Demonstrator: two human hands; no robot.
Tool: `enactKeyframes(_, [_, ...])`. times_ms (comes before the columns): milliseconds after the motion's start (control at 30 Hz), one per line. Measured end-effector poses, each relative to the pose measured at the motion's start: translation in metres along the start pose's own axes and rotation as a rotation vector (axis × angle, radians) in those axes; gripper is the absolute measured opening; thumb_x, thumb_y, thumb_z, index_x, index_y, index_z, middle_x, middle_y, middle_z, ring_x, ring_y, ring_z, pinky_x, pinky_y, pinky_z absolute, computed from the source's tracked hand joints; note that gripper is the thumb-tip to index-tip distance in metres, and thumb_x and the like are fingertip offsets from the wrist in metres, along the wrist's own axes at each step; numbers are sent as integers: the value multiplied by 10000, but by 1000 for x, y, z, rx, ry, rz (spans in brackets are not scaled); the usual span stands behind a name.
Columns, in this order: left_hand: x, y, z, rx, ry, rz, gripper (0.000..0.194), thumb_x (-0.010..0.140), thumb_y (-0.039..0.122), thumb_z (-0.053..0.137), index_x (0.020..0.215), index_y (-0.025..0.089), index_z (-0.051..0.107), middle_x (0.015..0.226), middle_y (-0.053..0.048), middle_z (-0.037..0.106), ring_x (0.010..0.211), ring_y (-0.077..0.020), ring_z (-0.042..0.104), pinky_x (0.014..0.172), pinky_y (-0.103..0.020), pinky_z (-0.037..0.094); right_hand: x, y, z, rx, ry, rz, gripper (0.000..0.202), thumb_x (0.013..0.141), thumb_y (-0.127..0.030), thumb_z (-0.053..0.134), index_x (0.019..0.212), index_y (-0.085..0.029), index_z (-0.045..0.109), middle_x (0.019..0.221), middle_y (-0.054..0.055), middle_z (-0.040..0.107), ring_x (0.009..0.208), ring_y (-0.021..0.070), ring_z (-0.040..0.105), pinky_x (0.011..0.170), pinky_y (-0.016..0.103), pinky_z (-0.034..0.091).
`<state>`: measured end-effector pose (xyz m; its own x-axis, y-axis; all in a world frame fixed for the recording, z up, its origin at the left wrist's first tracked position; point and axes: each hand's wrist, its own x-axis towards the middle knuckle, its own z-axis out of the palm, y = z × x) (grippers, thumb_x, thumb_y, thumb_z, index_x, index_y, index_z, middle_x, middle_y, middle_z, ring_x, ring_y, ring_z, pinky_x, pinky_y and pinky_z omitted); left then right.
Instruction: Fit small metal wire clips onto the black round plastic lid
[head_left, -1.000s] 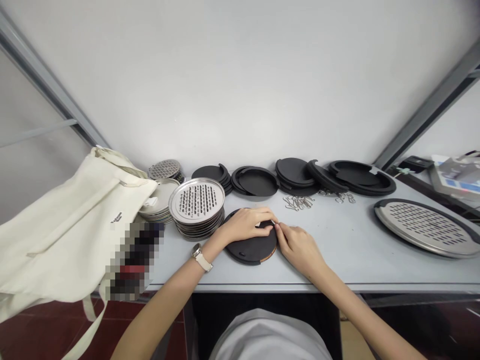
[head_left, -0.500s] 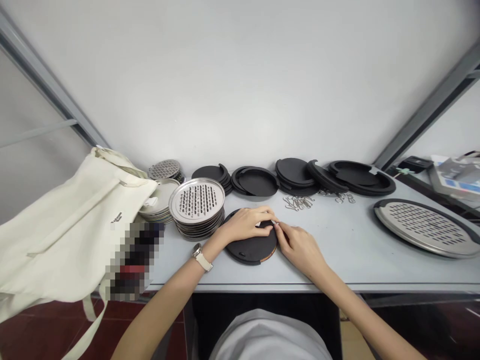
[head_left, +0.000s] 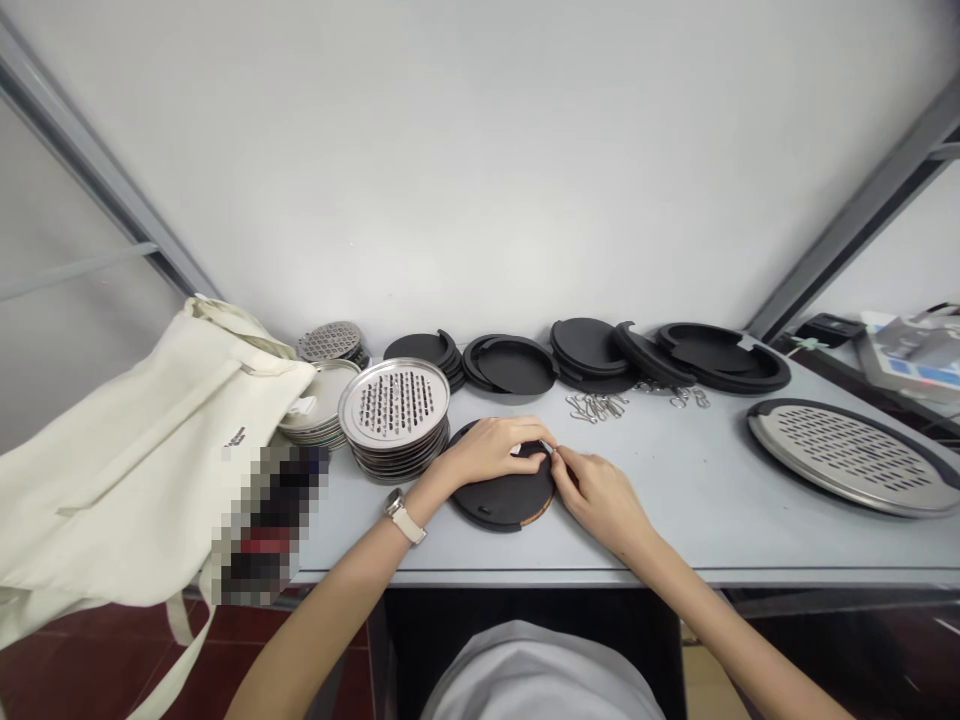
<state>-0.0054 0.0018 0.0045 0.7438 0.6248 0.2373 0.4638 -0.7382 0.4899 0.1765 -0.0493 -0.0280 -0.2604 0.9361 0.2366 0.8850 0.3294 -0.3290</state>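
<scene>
A pale wall (head_left: 525,150) stands behind a light grey table (head_left: 675,480). On the table is a tall stack of silver graters (head_left: 394,405), piled flat, perhaps so they take up little room. A round black disc (head_left: 502,498) lies flat on the table, just to the right of the stack. The left hand (head_left: 491,447) lies over the top of this disc, maybe to stop it from sliding. The right hand (head_left: 600,495) is at the disc's side that is away from the stack, with thumb and finger bent in close together, maybe because a thin rim needs fingertips. Something bright shows where the hands meet, but it is too small to name, and I cannot tell if either hand is pinching anything. Behind the stack and to its right, more black discs (head_left: 592,343) sit in piles, perhaps to leave room in front. A cream bag (head_left: 150,430) is left of the stack.
</scene>
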Motion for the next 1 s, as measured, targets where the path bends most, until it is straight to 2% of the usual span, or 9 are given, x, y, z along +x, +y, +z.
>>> enactKeyframes(633, [0, -3, 1, -48, 1, 22, 255, 892, 231, 513, 1130, 220, 602, 1095, -20, 620, 983, -155, 584, 878, -238, 420, 0, 0, 2, -19, 4, 20, 334, 964, -266, 304, 824, -186, 596, 680, 42, 681, 607, 180, 623, 553, 253, 305])
enactKeyframes(1000, [1, -7, 2, -89, 10, 63, 244, 866, 181, 525, 1096, 192, 607, 1073, -28, 620, 974, -151, 583, 876, -228, 417, 1, 1, 3, -2, 5, 10, 334, 968, -272, 305, 811, -191, 588, 660, 33, 670, 597, 175, 619, 542, 250, 304])
